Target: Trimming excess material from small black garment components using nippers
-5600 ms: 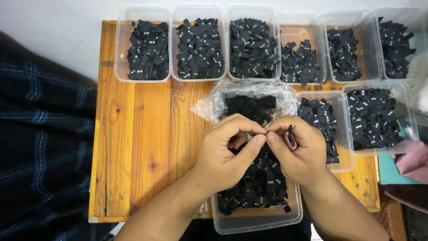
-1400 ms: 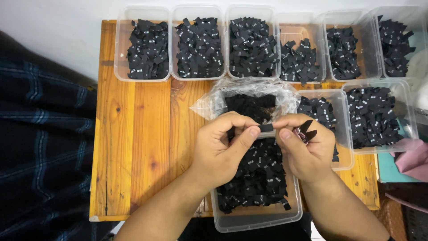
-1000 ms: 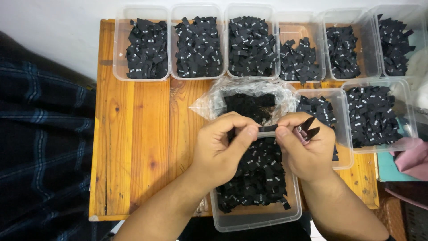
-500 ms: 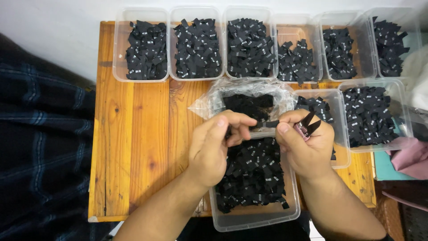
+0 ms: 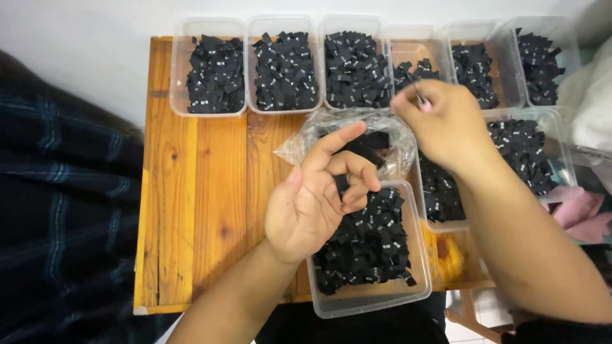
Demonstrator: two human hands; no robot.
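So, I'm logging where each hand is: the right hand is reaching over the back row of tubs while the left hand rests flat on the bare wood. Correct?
Not quite. The head view shows the left hand raised over the near tub of black labels, fingers curled, index extended, not flat on wood. The right hand does reach over the back row.

- Right hand [image 5: 446, 121] covering most of the fourth back-row bin [image 5: 411, 54]; whatever sits pinched at fingertips too small to tell.
- Far-right bin [image 5: 542, 57] clipped at table's right edge.
- Printing on black labels [image 5: 366, 239] too tiny to read.
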